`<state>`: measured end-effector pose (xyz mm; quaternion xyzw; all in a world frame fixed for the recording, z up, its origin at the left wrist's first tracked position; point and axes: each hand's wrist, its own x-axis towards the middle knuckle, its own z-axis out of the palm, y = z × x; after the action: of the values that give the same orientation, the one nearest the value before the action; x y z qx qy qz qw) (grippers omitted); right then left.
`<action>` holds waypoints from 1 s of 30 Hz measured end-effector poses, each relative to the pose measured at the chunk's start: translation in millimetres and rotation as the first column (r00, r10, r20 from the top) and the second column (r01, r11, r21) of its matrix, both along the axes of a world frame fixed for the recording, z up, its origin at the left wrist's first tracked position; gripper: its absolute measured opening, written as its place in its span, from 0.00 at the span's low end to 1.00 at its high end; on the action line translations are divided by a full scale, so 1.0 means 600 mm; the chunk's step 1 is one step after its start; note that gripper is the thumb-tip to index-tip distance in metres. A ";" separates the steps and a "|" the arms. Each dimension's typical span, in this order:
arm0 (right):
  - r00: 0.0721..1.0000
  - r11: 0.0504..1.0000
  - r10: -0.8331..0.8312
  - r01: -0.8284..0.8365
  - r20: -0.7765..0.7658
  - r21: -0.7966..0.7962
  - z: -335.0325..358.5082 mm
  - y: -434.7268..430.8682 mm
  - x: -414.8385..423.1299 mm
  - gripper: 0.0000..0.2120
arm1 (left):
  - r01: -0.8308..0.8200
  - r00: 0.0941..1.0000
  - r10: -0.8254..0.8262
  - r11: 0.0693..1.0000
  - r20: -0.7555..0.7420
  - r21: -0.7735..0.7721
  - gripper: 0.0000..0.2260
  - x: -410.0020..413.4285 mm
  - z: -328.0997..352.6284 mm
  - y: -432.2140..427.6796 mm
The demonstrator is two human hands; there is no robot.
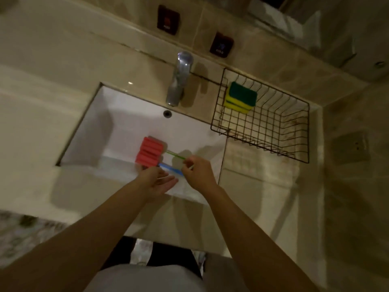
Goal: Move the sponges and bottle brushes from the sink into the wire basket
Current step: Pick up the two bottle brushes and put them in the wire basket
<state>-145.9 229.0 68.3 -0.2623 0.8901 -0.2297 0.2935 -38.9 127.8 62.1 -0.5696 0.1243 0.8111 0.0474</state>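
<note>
While the wire basket (271, 131) on the counter already holds stacked yellow-green sponges (241, 97), the white sink (117, 123) keeps two pink-headed bottle brushes (149, 152), the right hand (197, 173) pinching the green handle (175, 155), the left hand (156, 181) open beside the blue handle (170, 168).

Mid-frame over the white sink (130, 114), the right hand (199, 173) pinches a green brush handle (175, 155) with pink sponge heads (149, 152); left hand (156, 182) lies open beneath. Yellow-green sponges (241, 98) sit in the wire basket (294, 152), right.
</note>
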 end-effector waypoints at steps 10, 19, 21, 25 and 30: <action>0.942 0.919 0.330 -0.335 0.059 0.209 -0.176 -0.050 -0.084 0.24 | -0.265 0.935 0.260 0.964 0.240 -0.012 0.07 -0.083 -0.125 0.035; 0.927 0.906 0.331 -0.365 0.176 0.214 -0.238 -0.058 -0.092 0.09 | -0.255 0.938 0.261 0.965 0.229 -0.055 0.11 -0.137 -0.197 0.036; 0.920 0.905 0.325 -0.370 0.217 0.212 -0.235 -0.056 -0.088 0.09 | -0.234 0.942 0.243 0.970 0.230 -0.066 0.17 -0.137 -0.202 0.037; 0.906 0.913 0.345 -0.384 0.245 0.139 -0.201 -0.052 -0.089 0.05 | -0.225 0.944 0.250 0.965 0.213 -0.134 0.07 -0.133 -0.175 0.037; 0.935 0.953 0.289 -0.301 0.207 0.032 -0.115 -0.035 -0.108 0.05 | -0.112 0.988 0.139 0.953 0.075 -0.282 0.06 -0.121 -0.106 0.043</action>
<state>-210.5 208.1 -0.6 -0.3591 0.8133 -0.1802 0.4208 -111.5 153.9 -1.5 -0.6147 0.1978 0.7595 -0.0787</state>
